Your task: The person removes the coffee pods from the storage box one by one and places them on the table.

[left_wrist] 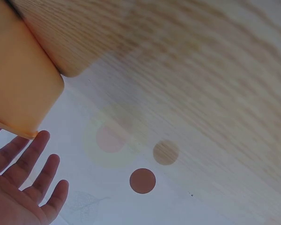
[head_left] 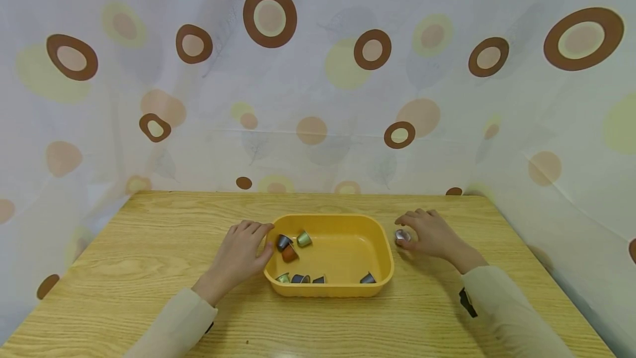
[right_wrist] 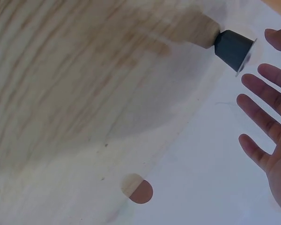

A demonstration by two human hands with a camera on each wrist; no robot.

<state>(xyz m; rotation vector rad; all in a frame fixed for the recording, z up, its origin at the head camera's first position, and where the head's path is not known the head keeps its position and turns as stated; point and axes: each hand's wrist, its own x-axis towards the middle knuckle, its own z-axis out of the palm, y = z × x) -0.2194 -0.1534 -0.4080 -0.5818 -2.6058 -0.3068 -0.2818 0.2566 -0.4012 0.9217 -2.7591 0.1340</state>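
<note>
My right hand (head_left: 426, 232) is spread around a coffee capsule (head_left: 402, 236) on the table, right of a yellow plastic tub (head_left: 329, 290). In the right wrist view that capsule (right_wrist: 233, 49) is dark with a pale foil lid facing up, and the extended fingers (right_wrist: 267, 93) are apart from it. At the tub's left rim rests my left hand (head_left: 240, 252); the left wrist view has its fingertips touching the rim (left_wrist: 14, 130). Inside the tub lie several capsules: a light green one (head_left: 304, 238), a dark one (head_left: 284, 242) and a copper one (head_left: 290, 253) among them.
More capsules lie along the tub's near wall, including a grey-blue one (head_left: 367, 278) at its right; that wall partly hides them. The wood-grain table (head_left: 149, 236) meets a patterned white curtain (head_left: 308, 93) behind and at both sides.
</note>
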